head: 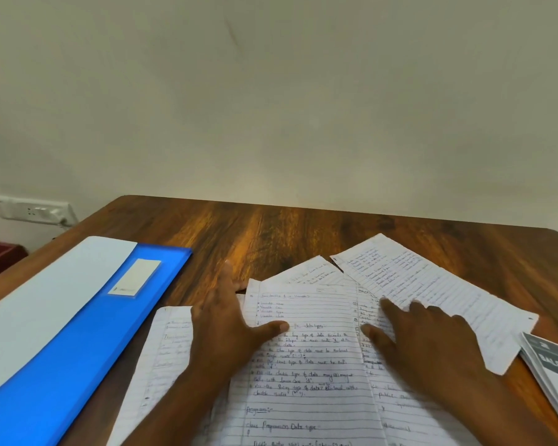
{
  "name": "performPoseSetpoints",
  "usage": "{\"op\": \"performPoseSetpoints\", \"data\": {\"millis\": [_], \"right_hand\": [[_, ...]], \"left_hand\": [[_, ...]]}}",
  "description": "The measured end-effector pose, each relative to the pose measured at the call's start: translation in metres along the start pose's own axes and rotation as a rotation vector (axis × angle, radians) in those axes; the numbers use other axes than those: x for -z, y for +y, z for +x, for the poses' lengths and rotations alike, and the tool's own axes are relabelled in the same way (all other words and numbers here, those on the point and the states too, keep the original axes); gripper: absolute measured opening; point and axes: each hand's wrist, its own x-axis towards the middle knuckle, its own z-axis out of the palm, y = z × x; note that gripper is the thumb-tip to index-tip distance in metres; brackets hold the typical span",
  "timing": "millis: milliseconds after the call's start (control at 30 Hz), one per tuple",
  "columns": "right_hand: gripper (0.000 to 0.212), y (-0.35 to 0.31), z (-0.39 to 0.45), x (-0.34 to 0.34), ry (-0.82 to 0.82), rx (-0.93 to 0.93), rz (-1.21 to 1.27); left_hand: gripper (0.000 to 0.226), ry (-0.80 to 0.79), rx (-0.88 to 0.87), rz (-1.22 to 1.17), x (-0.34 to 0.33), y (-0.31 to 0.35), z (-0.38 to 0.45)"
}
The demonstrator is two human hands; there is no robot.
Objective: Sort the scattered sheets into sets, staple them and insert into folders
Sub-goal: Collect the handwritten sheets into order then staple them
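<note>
While both hands, left (226,329) and right (432,342), lay with spread grip pressing the overlapped sheets (306,355) on the tabletop (271,230), loose pages could slide and mix sets; folder (87,329) lay left.

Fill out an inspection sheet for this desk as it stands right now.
Surface: wooden table, bare along the far edge.
Job's things: handwritten ruled sheets fanned and overlapping; blue folder at left, white sheet lying on it. No stapler seen.
Clutter: printed booklet at the right edge.
Grip: left hand and right hand press flat on the sheets, fingers straight.
Cables: nothing seen.
Surroundings: plain wall, wall socket at left.
</note>
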Motion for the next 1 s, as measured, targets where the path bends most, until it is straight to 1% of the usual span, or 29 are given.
{"op": "performPoseSetpoints", "data": {"millis": [267,367,467,633,833,1000], "right_hand": [[0.082,0.002,0.000,0.005,0.018,0.032,-0.012],[0.085,0.002,0.000,0.007,0.029,0.028,-0.025],[0.088,0.003,-0.001,0.014,0.004,0.003,-0.020],[0.087,0.014,0.001,0.023,-0.045,-0.051,0.039],[0.078,0.036,0.011,0.018,-0.073,-0.093,0.128],[0.078,0.054,0.015,0.016,-0.097,-0.140,0.196]], "left_hand": [[0.151,0.009,0.018,-0.052,0.000,0.001,-0.001],[0.151,0.009,0.018,-0.062,0.001,0.002,-0.001],[0.152,0.012,0.017,-0.059,0.002,0.001,-0.001],[0.151,0.008,0.038,-0.061,0.002,0.004,-0.002],[0.157,0.007,0.054,-0.089,0.004,-0.002,0.000],[0.159,-0.009,0.051,-0.075,0.003,-0.001,0.002]]}}
